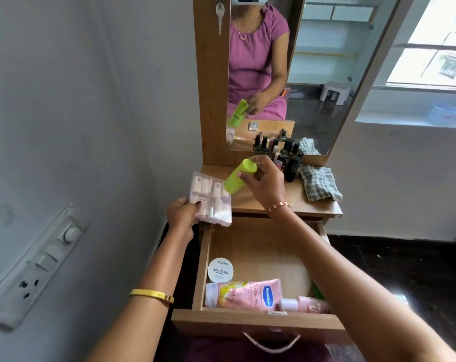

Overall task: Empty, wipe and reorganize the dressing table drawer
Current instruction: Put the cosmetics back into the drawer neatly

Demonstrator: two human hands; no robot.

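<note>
**Wooden dressing table, drawer pulled open, both hands holding items**

Wood-grain laminate covers a narrow dressing table [318, 205] set against a pale grey wall. Its drawer [255, 321] is pulled out toward the viewer and holds a round white tub of nail polish remover wipes [220, 269], a pink lotion tube [247, 293] lying on its side along the front, and a smaller pink bottle [304, 304] beside it; something green shows at the right edge, too hidden to identify.

The right hand [264, 182] grips a lime green bottle [238, 176], tilted, above the tabletop. The left hand [181, 214] pinches the edge of a clear plastic pack of small pale items [212, 198], held at the table's left side.

On the tabletop, a cluster of dark nail polish bottles [291, 159] stands against the mirror [287, 74], with a folded checked cloth [319, 182] just beside them to the right. A bunch of keys [220, 11] hangs from the frame. A switchboard [36, 265] is mounted on the left wall; a window [436, 43] lights the room from the right, above dark flooring.
</note>
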